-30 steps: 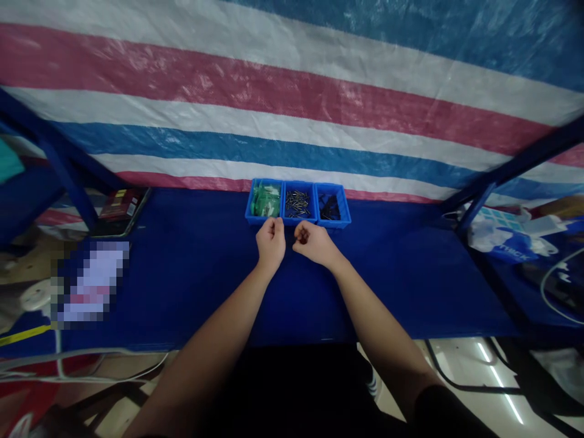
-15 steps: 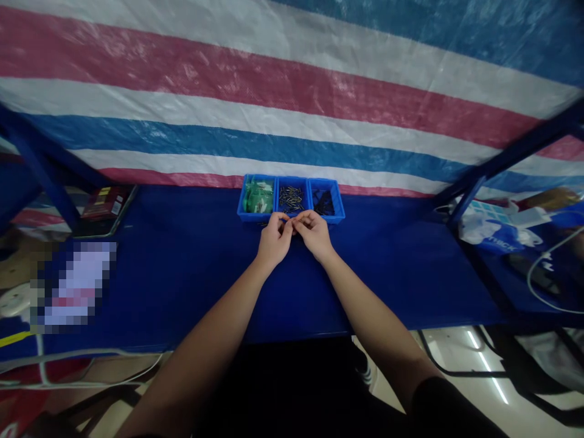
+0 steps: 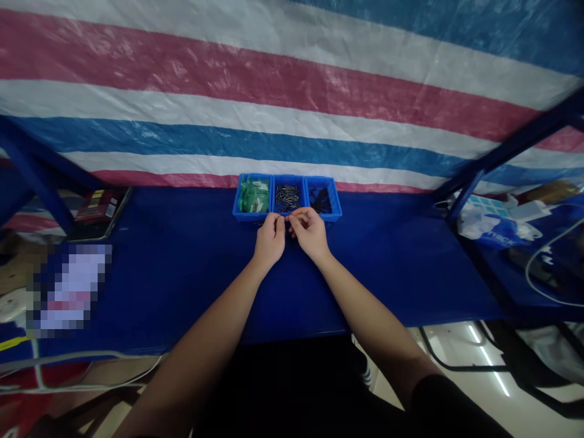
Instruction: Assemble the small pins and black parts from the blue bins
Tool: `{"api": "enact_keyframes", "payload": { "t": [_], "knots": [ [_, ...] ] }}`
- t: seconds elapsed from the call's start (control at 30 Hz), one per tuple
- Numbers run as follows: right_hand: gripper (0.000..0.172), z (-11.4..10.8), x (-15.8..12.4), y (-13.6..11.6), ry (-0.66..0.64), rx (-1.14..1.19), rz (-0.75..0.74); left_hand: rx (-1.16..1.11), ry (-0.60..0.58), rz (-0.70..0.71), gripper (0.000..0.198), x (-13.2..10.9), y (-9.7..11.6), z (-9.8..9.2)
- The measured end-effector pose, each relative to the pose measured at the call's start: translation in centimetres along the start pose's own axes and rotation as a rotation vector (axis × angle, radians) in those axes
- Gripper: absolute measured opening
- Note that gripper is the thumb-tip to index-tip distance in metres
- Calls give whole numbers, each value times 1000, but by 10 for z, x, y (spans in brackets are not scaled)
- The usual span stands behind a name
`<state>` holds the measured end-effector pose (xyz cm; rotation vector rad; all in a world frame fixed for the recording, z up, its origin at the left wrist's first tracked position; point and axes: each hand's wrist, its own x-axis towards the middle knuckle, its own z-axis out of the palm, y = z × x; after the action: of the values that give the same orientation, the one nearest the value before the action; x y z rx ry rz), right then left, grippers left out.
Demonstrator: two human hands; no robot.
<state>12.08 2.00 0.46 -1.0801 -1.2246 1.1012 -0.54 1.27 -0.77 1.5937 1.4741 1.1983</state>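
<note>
My left hand (image 3: 270, 241) and my right hand (image 3: 310, 233) meet fingertip to fingertip just in front of three joined blue bins. Both are closed in a pinch; whatever lies between the fingers is too small and hidden to name. Green plastic packets (image 3: 254, 196) fill the left bin (image 3: 236, 205). In the middle bin lies a heap of thin metal pieces that look like screws (image 3: 287, 196). The right bin (image 3: 336, 204) holds small black parts (image 3: 320, 199). A few small dark bits lie by the bins' front edge, partly covered by my left hand.
The bins stand on a blue table (image 3: 182, 267) against a striped tarp (image 3: 219, 109). At the left are a dark red box (image 3: 98, 205) and a blurred-out rectangle (image 3: 73, 286). On the right lie a blue-and-white plastic package (image 3: 497, 231) and a white cable (image 3: 531, 261).
My fingertips have drawn slightly apart, with the left hand shifting a little left and its fingers more upright. The whole view has moved slightly, so the bins appear a bit further left.
</note>
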Motion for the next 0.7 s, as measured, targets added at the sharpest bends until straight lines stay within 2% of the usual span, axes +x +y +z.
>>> {"api": "enact_keyframes", "payload": {
  "t": [0.13, 0.3, 0.53, 0.7],
  "knots": [
    [22, -2, -5, -4, 26, -278, -127, -46, 63, -29, 34, 3, -4, 2],
    [20, -2, -7, -7, -11, -342, -167, -57, 100, -30, 34, 4, -4, 3],
    [21, -2, -6, -9, 29, -338, -190, -22, -39, -6, 33, -1, 4, -2],
    [21, -2, -7, -9, 13, -363, -138, 12, -56, 29, 33, -3, 10, -3]
  ]
}}
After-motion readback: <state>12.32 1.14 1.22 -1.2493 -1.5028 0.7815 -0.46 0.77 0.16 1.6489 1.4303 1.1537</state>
